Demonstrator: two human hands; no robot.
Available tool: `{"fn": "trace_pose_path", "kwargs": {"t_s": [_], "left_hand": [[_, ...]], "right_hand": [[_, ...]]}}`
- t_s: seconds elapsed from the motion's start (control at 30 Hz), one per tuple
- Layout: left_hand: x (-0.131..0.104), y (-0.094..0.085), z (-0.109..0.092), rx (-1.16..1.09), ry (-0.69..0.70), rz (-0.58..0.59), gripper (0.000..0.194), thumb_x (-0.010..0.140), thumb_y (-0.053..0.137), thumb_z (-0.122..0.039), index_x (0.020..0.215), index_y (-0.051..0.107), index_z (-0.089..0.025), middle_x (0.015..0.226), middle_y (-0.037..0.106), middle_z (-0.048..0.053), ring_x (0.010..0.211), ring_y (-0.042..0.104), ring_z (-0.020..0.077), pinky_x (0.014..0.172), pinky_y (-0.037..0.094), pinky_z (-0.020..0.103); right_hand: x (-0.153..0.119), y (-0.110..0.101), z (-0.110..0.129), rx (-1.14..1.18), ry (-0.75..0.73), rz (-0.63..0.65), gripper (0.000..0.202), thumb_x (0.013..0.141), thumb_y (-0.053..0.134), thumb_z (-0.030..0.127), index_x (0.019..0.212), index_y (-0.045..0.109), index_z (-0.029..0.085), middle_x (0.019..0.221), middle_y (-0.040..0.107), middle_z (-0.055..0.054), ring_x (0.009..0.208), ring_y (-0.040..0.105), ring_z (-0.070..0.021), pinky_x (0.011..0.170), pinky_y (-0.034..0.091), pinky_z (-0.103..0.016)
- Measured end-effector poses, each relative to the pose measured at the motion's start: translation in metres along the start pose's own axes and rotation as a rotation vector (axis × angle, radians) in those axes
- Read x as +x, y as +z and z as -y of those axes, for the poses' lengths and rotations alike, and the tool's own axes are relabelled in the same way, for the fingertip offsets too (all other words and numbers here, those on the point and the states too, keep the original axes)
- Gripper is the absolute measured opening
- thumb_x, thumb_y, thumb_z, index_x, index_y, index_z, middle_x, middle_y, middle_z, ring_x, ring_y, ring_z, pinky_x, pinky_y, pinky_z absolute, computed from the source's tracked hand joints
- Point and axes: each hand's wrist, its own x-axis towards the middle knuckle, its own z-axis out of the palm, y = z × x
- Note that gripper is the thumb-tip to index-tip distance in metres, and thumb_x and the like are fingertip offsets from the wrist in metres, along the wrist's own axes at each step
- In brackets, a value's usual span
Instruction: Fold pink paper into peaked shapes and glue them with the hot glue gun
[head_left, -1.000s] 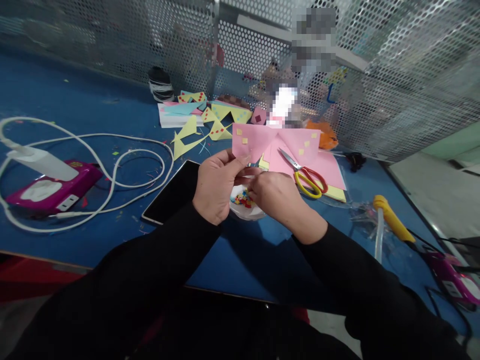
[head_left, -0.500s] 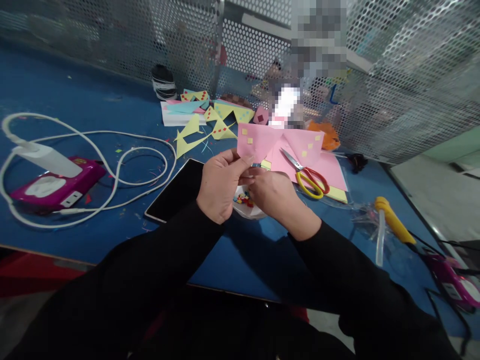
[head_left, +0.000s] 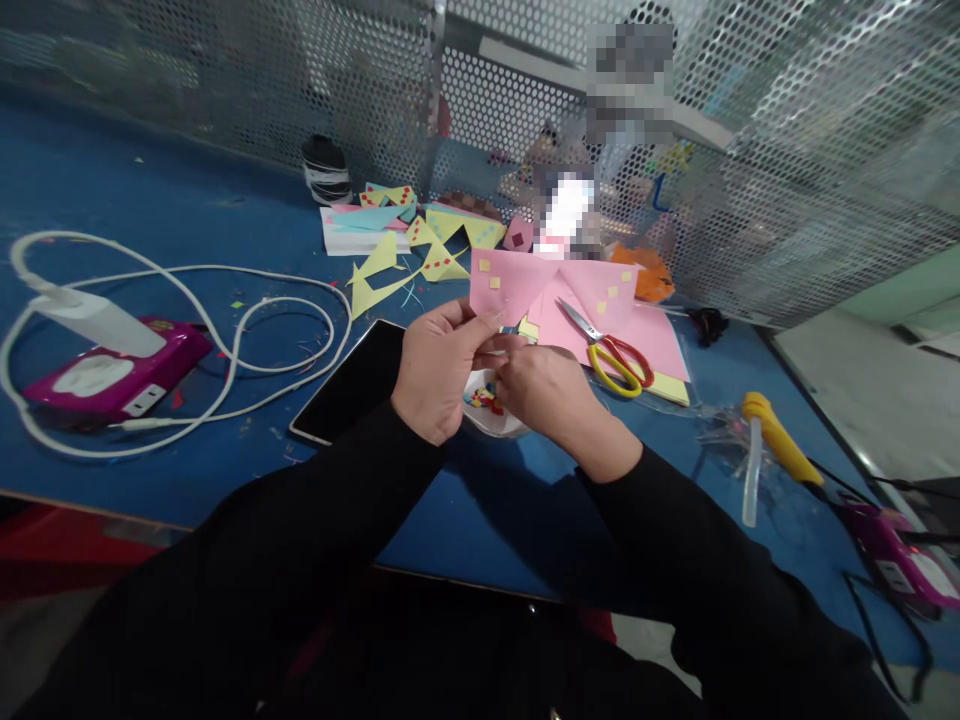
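Between thumb and fingers, my left hand (head_left: 439, 370) pinches the lower left part of a pink paper piece (head_left: 507, 284) with small yellow squares on both wings. My right hand (head_left: 551, 395) is closed close beside it, fingertips together near the left fingertips; whatever they hold is too small to make out. Below the hands, partly hidden, sits a white dish (head_left: 501, 426) with small coloured bits. Scissors (head_left: 616, 364) with a red and a yellow handle lie on pink sheets (head_left: 660, 335) behind the right hand.
A black tablet (head_left: 349, 385) lies left of the hands. Further left are a purple power strip (head_left: 112, 375) and a looped white cable. Yellow paper cutouts (head_left: 375, 275) and a black spool (head_left: 326, 168) stand behind. To the right is a yellow glue gun (head_left: 784, 440).
The view has shifted slightly. Both hands keep nearly the same pose, and the pink paper stays in my left hand.
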Motion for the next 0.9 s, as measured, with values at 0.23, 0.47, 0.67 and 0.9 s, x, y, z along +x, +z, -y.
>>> {"fn": "trace_pose_path", "kwargs": {"t_s": [0.23, 0.47, 0.67, 0.9], "left_hand": [[-0.001, 0.001, -0.002, -0.018, -0.018, 0.000, 0.007, 0.075, 0.070, -0.012, 0.072, 0.065, -0.015, 0.062, 0.066, -0.004, 0.056, 0.068, 0.0101, 0.049, 0.049, 0.016], [-0.002, 0.001, -0.002, 0.017, -0.008, 0.000, 0.005, 0.076, 0.070, -0.013, 0.074, 0.066, -0.015, 0.064, 0.067, -0.003, 0.055, 0.067, 0.0101, 0.052, 0.050, 0.018], [-0.002, 0.002, -0.002, 0.057, -0.022, -0.024, 0.004, 0.077, 0.070, -0.015, 0.076, 0.066, -0.016, 0.065, 0.067, -0.004, 0.058, 0.068, 0.0108, 0.055, 0.050, 0.019], [-0.001, 0.001, -0.001, 0.026, -0.014, -0.011, 0.005, 0.076, 0.069, -0.012, 0.074, 0.066, -0.015, 0.065, 0.066, -0.003, 0.054, 0.066, 0.0091, 0.050, 0.047, 0.017]], "right_hand": [[-0.004, -0.008, -0.010, 0.059, 0.011, 0.013, 0.021, 0.086, 0.055, 0.019, 0.084, 0.076, 0.015, 0.071, 0.065, -0.007, 0.061, 0.051, -0.0133, 0.055, 0.026, -0.029], [-0.005, -0.008, -0.009, 0.067, -0.019, 0.022, 0.016, 0.081, 0.061, 0.018, 0.078, 0.076, 0.016, 0.067, 0.062, -0.006, 0.060, 0.048, -0.0124, 0.055, 0.023, -0.030], [-0.005, -0.005, -0.008, 0.039, -0.025, -0.012, 0.021, 0.084, 0.055, 0.011, 0.086, 0.076, 0.013, 0.073, 0.065, -0.009, 0.063, 0.051, -0.0135, 0.057, 0.026, -0.030], [0.000, 0.001, -0.003, 0.015, 0.013, -0.036, 0.023, 0.087, 0.052, 0.014, 0.091, 0.074, 0.012, 0.074, 0.067, -0.010, 0.064, 0.055, -0.0158, 0.057, 0.029, -0.030]]}}
